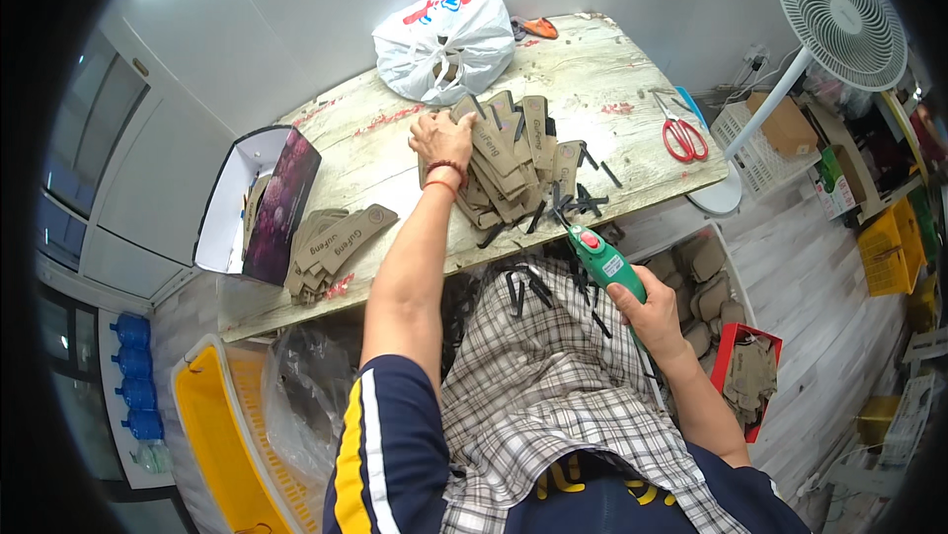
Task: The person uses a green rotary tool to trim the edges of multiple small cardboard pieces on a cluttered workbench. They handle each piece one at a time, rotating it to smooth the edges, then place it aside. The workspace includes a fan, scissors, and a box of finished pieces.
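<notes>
My left hand (441, 139) is closed on the upper left edge of a pile of flat tan fabric pieces (504, 154), its fingers bent over them. The pieces have printed lettering and lie fanned out on the table. My right hand (649, 314) grips a green hand-held electric tool (610, 263) with a red switch. Its thin tip points at black strips (583, 203) by the table's front edge, just right of the pile. Whether the tip touches a strip, I cannot tell. More black strips are scattered on the checked apron (553, 356) over my lap.
A smaller stack of tan pieces (341, 243) lies beside an open box (259, 198) at the left. Behind the pile sits a white plastic bag (444, 45). Red-handled scissors (684, 139) lie right, near a fan (841, 16). Below stand a yellow basket (212, 435) and a red box (770, 366).
</notes>
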{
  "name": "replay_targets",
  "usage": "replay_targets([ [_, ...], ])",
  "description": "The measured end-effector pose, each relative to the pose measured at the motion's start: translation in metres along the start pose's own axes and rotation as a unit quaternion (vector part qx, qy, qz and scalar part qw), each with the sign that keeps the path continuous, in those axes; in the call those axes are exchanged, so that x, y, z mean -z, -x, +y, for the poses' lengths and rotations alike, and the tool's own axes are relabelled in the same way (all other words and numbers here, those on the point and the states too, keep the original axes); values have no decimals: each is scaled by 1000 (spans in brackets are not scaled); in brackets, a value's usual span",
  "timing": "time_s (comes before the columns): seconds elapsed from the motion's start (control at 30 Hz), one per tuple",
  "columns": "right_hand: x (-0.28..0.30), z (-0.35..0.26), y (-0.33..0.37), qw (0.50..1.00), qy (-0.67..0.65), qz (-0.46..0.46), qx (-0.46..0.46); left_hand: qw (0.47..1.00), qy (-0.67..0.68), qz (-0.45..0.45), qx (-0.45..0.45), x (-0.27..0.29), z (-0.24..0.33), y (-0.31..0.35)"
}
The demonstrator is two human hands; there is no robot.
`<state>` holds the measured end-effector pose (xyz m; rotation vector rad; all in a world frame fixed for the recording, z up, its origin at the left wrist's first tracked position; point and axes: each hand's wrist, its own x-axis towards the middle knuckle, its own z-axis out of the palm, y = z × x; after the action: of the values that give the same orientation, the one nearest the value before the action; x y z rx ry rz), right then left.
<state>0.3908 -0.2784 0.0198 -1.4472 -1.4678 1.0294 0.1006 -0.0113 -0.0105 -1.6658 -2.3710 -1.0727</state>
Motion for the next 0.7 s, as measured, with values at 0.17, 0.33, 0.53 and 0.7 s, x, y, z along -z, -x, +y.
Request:
replay_targets([
  [0.17, 6, 5, 0, 1000, -4, 27, 10, 960, 250, 128, 11, -4, 21, 10],
  [0.33, 3, -22, -10, 996, 10, 82, 45, 778, 625, -21, 58, 57, 62, 65],
  [0.53, 4, -17, -4, 994, 28, 89, 55, 689, 689, -154, 163, 91, 89, 137],
  [0.7, 13, -9, 12, 996, 11, 83, 42, 668, 699, -171, 189, 80, 101, 165],
])
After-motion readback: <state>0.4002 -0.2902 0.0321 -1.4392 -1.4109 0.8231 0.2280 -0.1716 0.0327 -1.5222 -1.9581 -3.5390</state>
